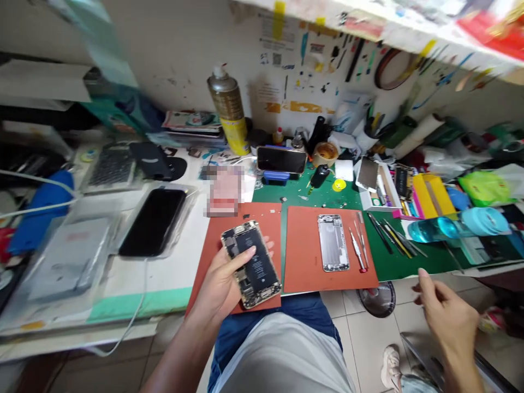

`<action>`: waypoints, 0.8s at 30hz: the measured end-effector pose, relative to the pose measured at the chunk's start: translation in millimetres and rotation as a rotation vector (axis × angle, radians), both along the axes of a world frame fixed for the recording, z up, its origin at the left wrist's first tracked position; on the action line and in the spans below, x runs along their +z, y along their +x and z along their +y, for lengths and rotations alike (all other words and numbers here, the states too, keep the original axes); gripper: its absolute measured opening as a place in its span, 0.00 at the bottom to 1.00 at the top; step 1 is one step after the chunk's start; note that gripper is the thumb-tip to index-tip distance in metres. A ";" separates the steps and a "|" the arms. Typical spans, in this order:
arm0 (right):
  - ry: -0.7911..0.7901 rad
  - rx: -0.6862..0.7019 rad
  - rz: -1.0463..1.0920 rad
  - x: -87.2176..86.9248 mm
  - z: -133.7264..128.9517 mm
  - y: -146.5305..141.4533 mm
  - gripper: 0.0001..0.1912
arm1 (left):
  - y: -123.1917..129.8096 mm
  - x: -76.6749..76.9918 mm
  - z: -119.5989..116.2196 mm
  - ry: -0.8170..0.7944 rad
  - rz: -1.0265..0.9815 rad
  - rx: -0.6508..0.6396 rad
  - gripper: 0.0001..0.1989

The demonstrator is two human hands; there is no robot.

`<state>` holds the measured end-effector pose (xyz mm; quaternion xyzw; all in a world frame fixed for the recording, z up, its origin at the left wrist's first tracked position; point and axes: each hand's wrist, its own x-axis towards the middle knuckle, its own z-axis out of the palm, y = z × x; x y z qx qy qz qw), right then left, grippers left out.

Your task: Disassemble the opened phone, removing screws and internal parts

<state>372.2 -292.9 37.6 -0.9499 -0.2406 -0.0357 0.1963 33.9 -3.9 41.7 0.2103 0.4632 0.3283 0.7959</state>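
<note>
My left hand (223,275) is wrapped round an opened phone (249,262), its thumb lying across the black battery (254,265). Circuit boards and gold-coloured edges show around that battery. The phone is tilted above the left brown mat (213,234). Off the table's front edge at the right, my right hand (448,314) hangs in the air, fingers loosely bent; I see nothing in it. On the right brown mat (303,245) lies a bare silver phone housing (333,243). Beside it are a screwdriver (357,251) and slim tools.
Tweezers and slim tools (393,234) lie on the green mat (434,256), near a blue bottle (458,225). A black phone (153,222) rests at the left. Behind stand a spray can (229,112) and a propped phone (281,160). A shelf (393,41) overhangs the bench.
</note>
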 end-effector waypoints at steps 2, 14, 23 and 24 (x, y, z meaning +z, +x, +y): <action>0.119 0.145 0.120 12.9 25.3 -17.3 0.21 | -1.4 -4.4 5.9 0.000 0.049 0.041 0.26; 0.274 0.444 0.020 78.6 141.3 -1.3 0.18 | -6.5 -19.6 18.1 -0.029 0.145 0.009 0.28; 0.158 0.313 -0.040 87.7 287.0 139.9 0.15 | -5.2 -19.9 22.8 -0.140 0.205 0.030 0.26; 0.150 0.303 -0.046 86.1 300.6 150.7 0.14 | -5.6 -20.2 23.3 -0.162 0.209 0.030 0.27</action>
